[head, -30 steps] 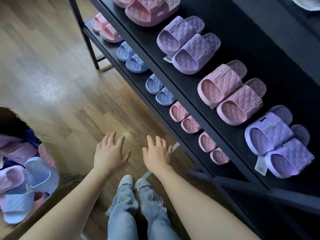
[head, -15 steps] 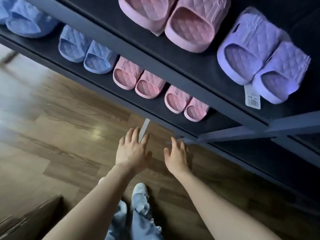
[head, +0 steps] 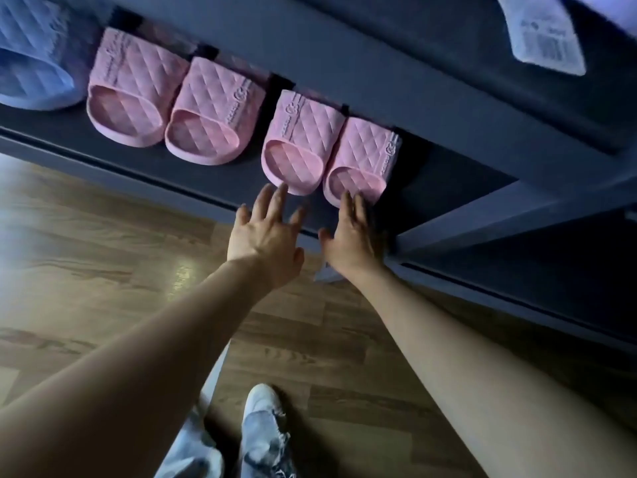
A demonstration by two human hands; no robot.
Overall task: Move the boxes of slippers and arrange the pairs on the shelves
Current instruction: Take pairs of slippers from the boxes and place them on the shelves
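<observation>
A left pink pair (head: 206,108) and a right pink pair (head: 303,132) of quilted slippers sit side by side on the dark lower shelf (head: 206,182), heels outward, beside a blue slipper (head: 31,60).

Landmark: right pink pair (head: 329,150) on lower shelf (head: 220,182).
Right of it: bare shelf board, open as far as the slanted frame bar (head: 510,215).
Left of it: narrow dark gap, then left pink pair (head: 172,108), blue slipper (head: 31,70) beyond.
Above it: upper shelf (head: 379,70) close overhead, covering the slippers' far ends.
In front of it: thin strip of board, shelf lip, then open wooden floor (head: 103,257).
</observation>
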